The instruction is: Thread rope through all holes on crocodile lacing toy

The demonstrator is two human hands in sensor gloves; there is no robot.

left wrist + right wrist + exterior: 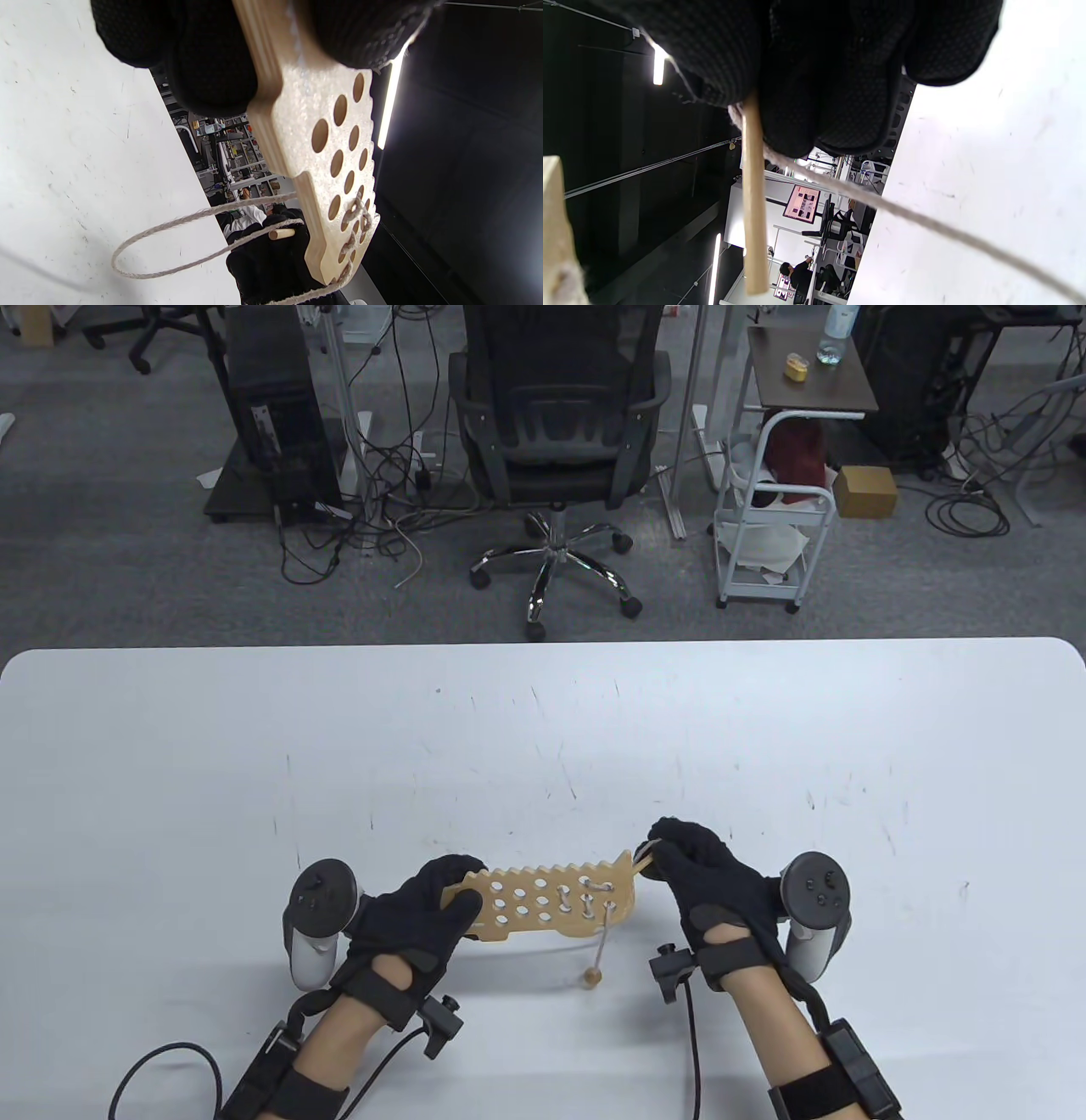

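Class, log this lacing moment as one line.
left hand: grips crocodile board | right hand: pinches wooden needle and rope | lacing: partly done

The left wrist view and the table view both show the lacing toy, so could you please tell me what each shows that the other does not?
Only the left wrist view shows the slack rope loop hanging beside the board's plywood edge, and the wooden needle's tip poking from the right hand.

Only the table view shows the wooden bead dangling on the rope's tail above the table, the toothed upper edge, and both hands together.

Both show the left hand gripping one end of the crocodile board, with rope laced through holes at the far end only.
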